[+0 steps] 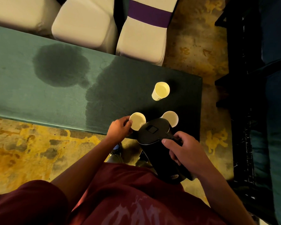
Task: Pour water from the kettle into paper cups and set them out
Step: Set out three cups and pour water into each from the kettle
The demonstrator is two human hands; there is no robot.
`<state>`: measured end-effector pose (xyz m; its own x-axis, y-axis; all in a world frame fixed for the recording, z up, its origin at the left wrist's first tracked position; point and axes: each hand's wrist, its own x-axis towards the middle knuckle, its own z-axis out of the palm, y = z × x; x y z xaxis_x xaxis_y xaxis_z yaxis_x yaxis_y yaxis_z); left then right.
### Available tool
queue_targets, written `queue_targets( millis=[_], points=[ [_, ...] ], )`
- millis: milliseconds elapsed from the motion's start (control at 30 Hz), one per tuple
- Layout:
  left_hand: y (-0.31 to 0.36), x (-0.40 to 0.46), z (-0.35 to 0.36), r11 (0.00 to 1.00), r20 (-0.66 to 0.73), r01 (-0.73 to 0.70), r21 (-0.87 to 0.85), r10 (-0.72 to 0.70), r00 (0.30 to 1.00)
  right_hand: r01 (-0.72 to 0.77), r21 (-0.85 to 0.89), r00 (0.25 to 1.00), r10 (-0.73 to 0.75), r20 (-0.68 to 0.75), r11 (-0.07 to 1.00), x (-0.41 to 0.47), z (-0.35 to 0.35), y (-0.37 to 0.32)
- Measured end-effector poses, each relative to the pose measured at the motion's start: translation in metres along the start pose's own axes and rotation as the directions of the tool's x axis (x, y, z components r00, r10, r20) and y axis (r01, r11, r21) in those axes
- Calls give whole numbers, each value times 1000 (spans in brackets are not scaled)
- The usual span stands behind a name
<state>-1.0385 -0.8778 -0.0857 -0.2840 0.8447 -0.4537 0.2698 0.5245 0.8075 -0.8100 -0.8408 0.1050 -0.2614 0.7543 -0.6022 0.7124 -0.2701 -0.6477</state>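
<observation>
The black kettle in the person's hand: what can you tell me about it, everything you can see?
The kettle is black, seemingly plastic, with a smooth lid bearing a small square catch. The right hand grips its handle and holds it off the table, tipped forward toward the paper cup that the left hand steadies. Its lid looks shut. It partly hides a second cup. No stream of water is visible.

Kettle (154,135) between two near cups (137,120)
</observation>
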Motion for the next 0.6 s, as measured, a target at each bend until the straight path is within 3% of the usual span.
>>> queue_targets(
  millis=[200, 400, 600],
  points=[
    [1, 0, 1, 1000, -9, 1, 24, -1, 1000, -11, 122, 1000, 9, 15, 992, 0, 1, 3],
    [1, -1, -3, 994, -5, -32, 107, 32, 999, -19, 216, 997, 35, -70, 976, 2, 2, 12],
    [2, 6, -13, 983, -36, -83, 162, 90, 995, 55, 286, 996, -34, -79, 957, -6, -2, 28]
  ],
)
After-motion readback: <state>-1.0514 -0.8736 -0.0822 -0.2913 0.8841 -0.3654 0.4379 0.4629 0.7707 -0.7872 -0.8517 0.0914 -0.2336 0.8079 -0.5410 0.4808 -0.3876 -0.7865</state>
